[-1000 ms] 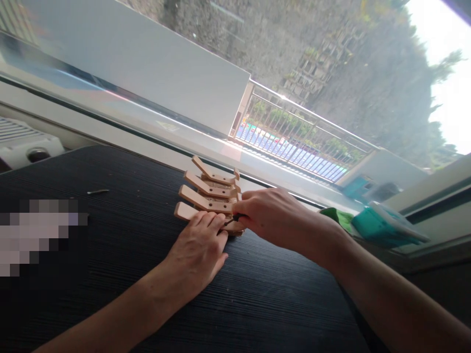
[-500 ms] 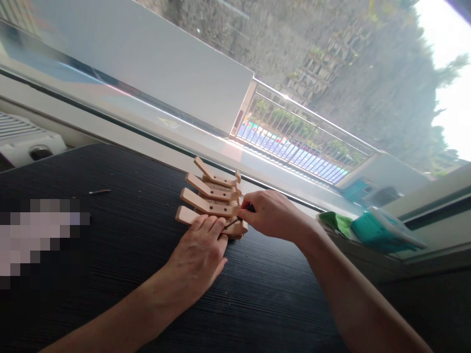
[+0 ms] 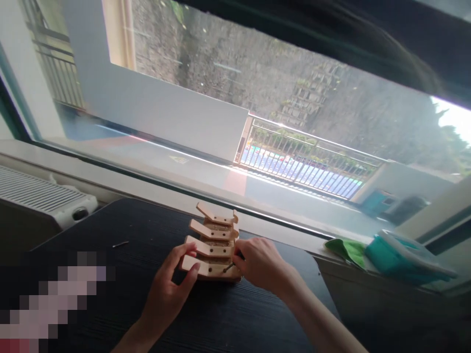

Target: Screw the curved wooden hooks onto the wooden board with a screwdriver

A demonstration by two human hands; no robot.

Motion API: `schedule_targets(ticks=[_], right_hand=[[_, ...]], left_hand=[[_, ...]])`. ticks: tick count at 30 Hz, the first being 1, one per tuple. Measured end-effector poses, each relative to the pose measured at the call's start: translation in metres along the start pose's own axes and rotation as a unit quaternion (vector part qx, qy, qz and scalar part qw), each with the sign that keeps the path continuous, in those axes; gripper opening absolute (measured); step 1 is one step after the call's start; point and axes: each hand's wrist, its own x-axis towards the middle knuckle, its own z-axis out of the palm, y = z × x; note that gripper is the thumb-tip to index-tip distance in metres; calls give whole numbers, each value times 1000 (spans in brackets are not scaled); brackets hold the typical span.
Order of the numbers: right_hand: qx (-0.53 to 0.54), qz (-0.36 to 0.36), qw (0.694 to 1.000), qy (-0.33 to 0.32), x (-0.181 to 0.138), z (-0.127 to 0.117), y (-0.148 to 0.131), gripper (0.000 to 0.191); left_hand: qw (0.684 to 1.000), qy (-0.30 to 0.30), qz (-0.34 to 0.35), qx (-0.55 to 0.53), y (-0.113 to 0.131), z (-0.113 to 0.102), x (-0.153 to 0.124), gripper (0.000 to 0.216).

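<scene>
A small wooden rack (image 3: 217, 251) stands on the dark table, made of several angled wooden arms side by side. Dark round holes or screw heads show along each arm. My left hand (image 3: 167, 282) pinches the near arms at their raised left ends, thumb on the closest one and fingers by the second. In my right hand (image 3: 259, 262) is a thin-shafted tool that looks like a screwdriver (image 3: 228, 268); its tip meets the right-hand hole of the closest arm. Closed fingers cover most of the handle.
The black table (image 3: 206, 318) reaches to the window sill. A thin small stick (image 3: 120, 244) lies on it at left. A white radiator (image 3: 47, 193) is beyond the left edge. On the sill at right are a green cloth (image 3: 346, 252) and a teal container (image 3: 397, 257).
My left hand has shifted from lying over the closest arm to pinching the arms' left ends. My right hand stays at the same arm with the tool. The view has tilted upward.
</scene>
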Motion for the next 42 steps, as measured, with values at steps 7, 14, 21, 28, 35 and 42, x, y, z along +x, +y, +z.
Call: schedule_targets(ticks=[7, 14, 21, 28, 35, 42], right_hand=[[29, -25, 999, 27, -1, 3, 7, 22], [32, 2, 999, 20, -1, 10, -5, 22], [25, 33, 999, 12, -7, 15, -26, 24], [37, 24, 999, -14, -30, 15, -55, 20], [32, 16, 999, -26, -54, 16, -99, 20], [48, 34, 996, 61, -66, 23, -102, 22]], left_hand=[[989, -55, -97, -98, 1, 14, 0, 30], [977, -80, -136, -140, -7, 15, 1, 14], [964, -60, -168, -196, -6, 8, -4, 11], [969, -37, -153, -192, -10, -24, -40, 15], [984, 2, -87, -154, -24, -52, -80, 14], [987, 9, -82, -138, -4, -53, -79, 19]])
